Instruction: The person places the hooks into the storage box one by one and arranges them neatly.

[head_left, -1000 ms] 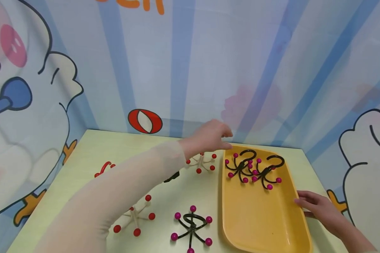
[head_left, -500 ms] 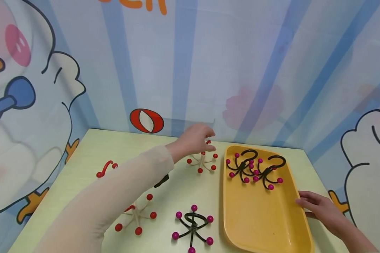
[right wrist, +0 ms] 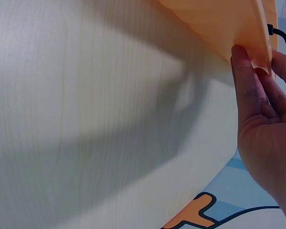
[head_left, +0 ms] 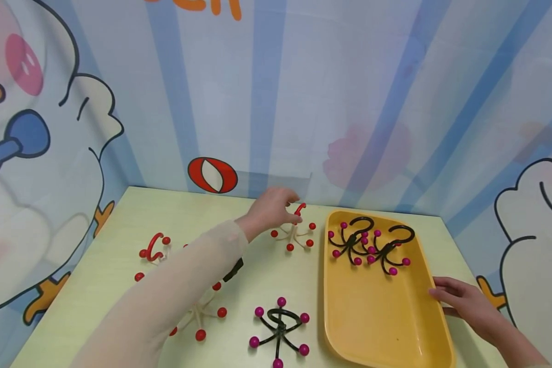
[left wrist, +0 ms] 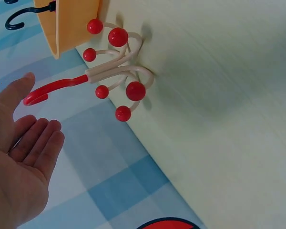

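Observation:
My left hand [head_left: 268, 210] is at the back of the table, beside a cream multi-arm hanger [head_left: 294, 234] with a red hook and red ball tips. In the left wrist view its fingers and thumb [left wrist: 20, 90] are spread about the red hook [left wrist: 55, 87] without closing round it; whether the thumb touches it I cannot tell. With thumb and fingers my right hand [head_left: 471, 306] pinches the right wall of a yellow tray [head_left: 382, 317]. At the tray's far end lie two black hangers [head_left: 351, 243] with magenta ball tips.
One more black hanger [head_left: 280, 329] stands left of the tray. Two cream hangers [head_left: 198, 312] with red tips stand further left, partly behind my left sleeve [head_left: 184, 276]. A printed cloth [head_left: 294, 102] rises behind the table.
My left hand has moved left and down from the tray's far corner to the red hook of the back cream hanger. The right hand stays on the tray.

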`<state>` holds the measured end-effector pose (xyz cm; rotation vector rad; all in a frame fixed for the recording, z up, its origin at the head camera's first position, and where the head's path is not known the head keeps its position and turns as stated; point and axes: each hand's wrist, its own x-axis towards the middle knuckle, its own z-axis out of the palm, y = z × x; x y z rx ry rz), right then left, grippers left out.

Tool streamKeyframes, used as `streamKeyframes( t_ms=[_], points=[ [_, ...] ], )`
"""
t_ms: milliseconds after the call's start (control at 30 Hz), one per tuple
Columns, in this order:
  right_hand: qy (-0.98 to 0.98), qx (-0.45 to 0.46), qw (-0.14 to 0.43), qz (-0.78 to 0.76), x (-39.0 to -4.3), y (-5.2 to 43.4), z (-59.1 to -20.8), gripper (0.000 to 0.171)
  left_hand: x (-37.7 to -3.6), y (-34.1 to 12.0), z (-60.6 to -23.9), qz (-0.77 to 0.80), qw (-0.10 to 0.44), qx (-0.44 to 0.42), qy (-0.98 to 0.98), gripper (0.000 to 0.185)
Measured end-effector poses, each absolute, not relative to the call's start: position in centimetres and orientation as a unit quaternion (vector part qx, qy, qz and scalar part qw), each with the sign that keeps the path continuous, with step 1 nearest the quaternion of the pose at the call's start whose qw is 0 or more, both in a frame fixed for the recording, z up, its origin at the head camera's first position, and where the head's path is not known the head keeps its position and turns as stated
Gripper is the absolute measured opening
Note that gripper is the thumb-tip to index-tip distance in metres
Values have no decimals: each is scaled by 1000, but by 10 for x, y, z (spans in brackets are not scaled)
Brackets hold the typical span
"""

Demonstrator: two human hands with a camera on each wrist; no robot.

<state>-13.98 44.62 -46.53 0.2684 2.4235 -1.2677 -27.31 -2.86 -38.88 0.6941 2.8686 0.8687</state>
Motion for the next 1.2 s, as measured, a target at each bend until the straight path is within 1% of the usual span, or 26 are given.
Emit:
streamKeyframes(
  t_ms=[367, 500, 700, 833, 1200],
  points=[
    [866, 99, 199, -448, -139, 449, -465, 78, -273, -28, -407, 308, 23, 207, 928, 51],
    [868, 100, 201, -444, -139, 449, -465, 79, -273, -27, -414, 318, 10, 206, 925, 44],
    [866, 101, 201, -447, -139, 450, -464, 79, -272, -27, -419, 343, -8, 212, 915, 27],
    [863, 105, 200, -452, -139, 450, -464, 78, -271, -27, -419, 353, -10, 205, 913, 21],
    [860, 110, 201, -457, -137, 451, -463, 78, -277, -25, -422, 359, -28, 202, 911, 18]
  ],
)
